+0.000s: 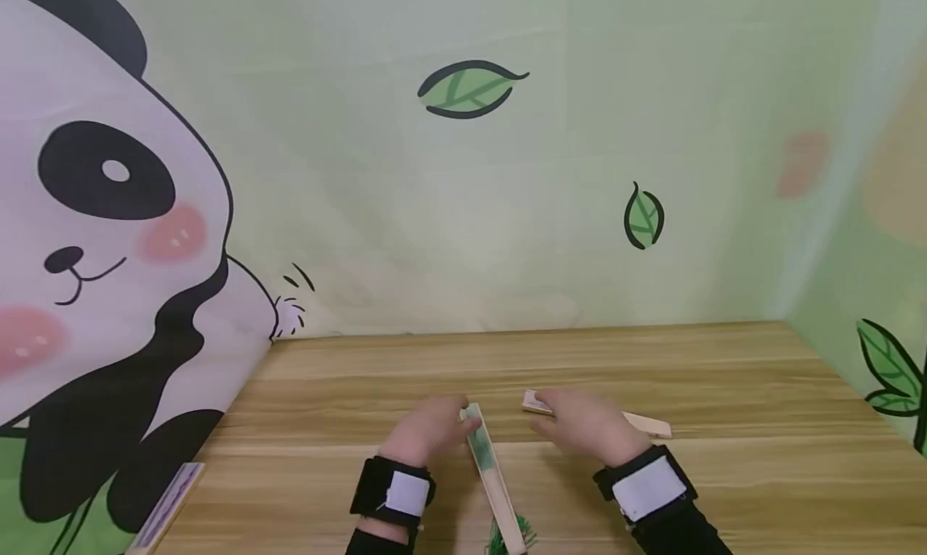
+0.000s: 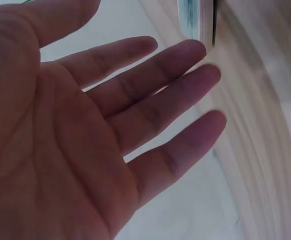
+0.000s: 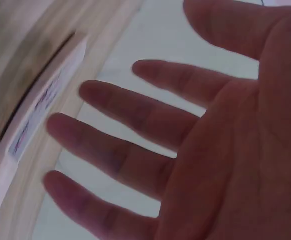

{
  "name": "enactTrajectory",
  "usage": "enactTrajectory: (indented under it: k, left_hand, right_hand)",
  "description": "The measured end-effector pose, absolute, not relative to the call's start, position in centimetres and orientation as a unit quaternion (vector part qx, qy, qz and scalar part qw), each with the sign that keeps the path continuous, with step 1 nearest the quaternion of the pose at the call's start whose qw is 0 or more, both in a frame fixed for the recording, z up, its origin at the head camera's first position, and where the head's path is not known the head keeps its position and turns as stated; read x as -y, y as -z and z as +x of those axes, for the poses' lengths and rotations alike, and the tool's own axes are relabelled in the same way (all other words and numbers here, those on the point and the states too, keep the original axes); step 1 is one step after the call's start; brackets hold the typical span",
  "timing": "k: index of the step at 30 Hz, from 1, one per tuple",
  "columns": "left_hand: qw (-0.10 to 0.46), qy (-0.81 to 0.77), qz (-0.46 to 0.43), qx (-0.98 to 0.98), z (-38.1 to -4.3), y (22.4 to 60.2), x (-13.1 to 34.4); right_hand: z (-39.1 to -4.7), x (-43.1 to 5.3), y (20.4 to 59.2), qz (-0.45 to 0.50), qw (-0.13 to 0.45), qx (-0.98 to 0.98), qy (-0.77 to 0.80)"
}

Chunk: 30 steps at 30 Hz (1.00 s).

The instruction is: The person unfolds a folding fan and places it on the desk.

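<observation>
Two hands, both released, at two slender strips: nudging and snagging are the likely faults.
The left hand (image 1: 427, 430) holds its fingers extended beside the far end of the green-patched strip (image 1: 496, 483); contact cannot be told. The right hand (image 1: 590, 426), fingers spread, hides the middle of the pale strip (image 1: 652, 426), which lies aslant on the surface (image 1: 348, 386). A stray fingertip could knock either strip askew. The green tassel (image 1: 527, 531), partly under the green-patched strip's near end, might catch if dragged. The purple-patterned strip (image 1: 166, 503), well apart at left, seems safe from bumps.
</observation>
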<state>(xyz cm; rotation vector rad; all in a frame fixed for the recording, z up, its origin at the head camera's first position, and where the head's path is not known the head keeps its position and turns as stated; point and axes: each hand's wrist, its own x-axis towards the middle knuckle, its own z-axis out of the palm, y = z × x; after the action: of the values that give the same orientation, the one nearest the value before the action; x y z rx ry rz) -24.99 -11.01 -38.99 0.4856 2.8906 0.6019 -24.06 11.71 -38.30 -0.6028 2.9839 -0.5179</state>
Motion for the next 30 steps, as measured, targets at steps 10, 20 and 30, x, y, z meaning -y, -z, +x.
enactTrajectory:
  k: [10,20,30]
  left_hand:
    - [0.082,-0.18,0.18,-0.964,-24.1,39.9,9.6]
    - [0.085,-0.15,0.202,-0.964,-23.9,40.6,9.2]
    - [0.034,-0.127,0.248,-0.96,-23.3,41.1,8.0]
  right_hand:
    - [-22.2,-8.8,39.2,-0.214,0.025,-0.965,0.151]
    - [-20.7,-5.6,40.9,-0.232,0.086,-0.962,0.115]
    - [-20.3,-5.0,41.6,-0.216,0.116,-0.961,0.13]
